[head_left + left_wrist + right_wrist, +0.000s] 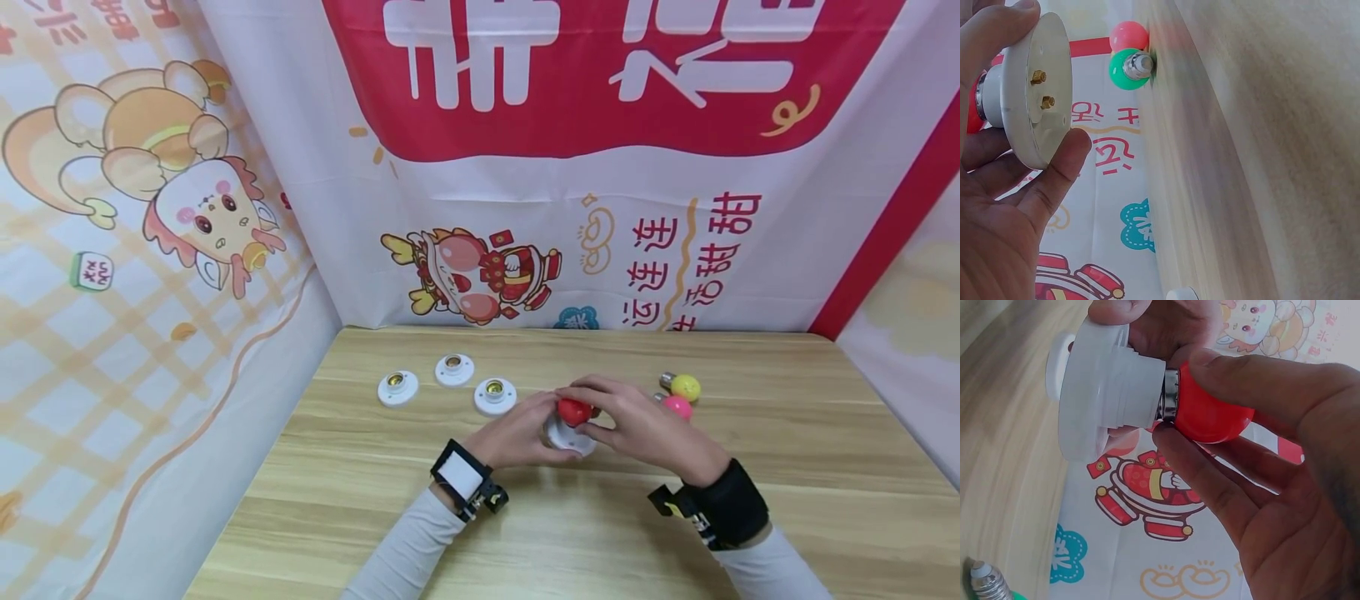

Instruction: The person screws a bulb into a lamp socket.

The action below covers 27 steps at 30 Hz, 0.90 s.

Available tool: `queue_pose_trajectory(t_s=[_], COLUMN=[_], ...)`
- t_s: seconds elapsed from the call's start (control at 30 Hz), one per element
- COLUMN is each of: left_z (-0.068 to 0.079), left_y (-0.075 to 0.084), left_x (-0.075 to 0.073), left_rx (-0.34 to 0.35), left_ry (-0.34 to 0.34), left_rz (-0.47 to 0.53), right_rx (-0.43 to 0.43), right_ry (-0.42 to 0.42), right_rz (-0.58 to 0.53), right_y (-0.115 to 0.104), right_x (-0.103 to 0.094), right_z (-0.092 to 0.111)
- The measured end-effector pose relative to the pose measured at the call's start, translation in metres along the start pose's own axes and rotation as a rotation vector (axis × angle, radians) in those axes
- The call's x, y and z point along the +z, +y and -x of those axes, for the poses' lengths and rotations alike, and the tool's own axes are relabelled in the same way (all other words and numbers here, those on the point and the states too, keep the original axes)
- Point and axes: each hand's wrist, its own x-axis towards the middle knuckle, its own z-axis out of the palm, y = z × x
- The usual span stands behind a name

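My left hand (517,435) grips a white round lamp socket (1054,56) by the rim of its base, thumb and fingers on opposite edges. In the left wrist view, its underside faces the camera with two brass screws showing. A red light bulb (1219,419) is in my right hand (645,429), pinched between thumb and fingers. The bulb's silver cap sits at the mouth of the socket, partly inside it. Socket and bulb are tilted, raised off the wooden table (525,533) in the wrist views.
Three more white lamp sockets (397,388) stand on the table left of my hands. To the right lie a yellow bulb (686,387) and a pink bulb (679,407); a green bulb (1124,74) shows beside them in the left wrist view. Printed cloth (480,192) hangs behind the table.
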Motion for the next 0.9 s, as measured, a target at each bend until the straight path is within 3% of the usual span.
queue_pose_trajectory(t_s=[0.37,0.63,0.9], left_z=[-0.0015,-0.002,-0.0023], left_y=[0.0047,0.0047,0.0053], left_x=[-0.001,0.0001,-0.0002], left_rx=[0.01,0.0,-0.01], left_ry=[-0.002,-0.004,-0.008], left_rz=[0.022,-0.002,-0.003], right_rx=[0.04,0.059,0.0], right_ry=[0.041,0.005,-0.003], right_rz=[0.035,-0.01,-0.047], right_y=[-0.0008,-0.0009,-0.001], right_x=[0.0023,0.0017,-0.0021], right_z=[0.0002,0.0022,0.0038])
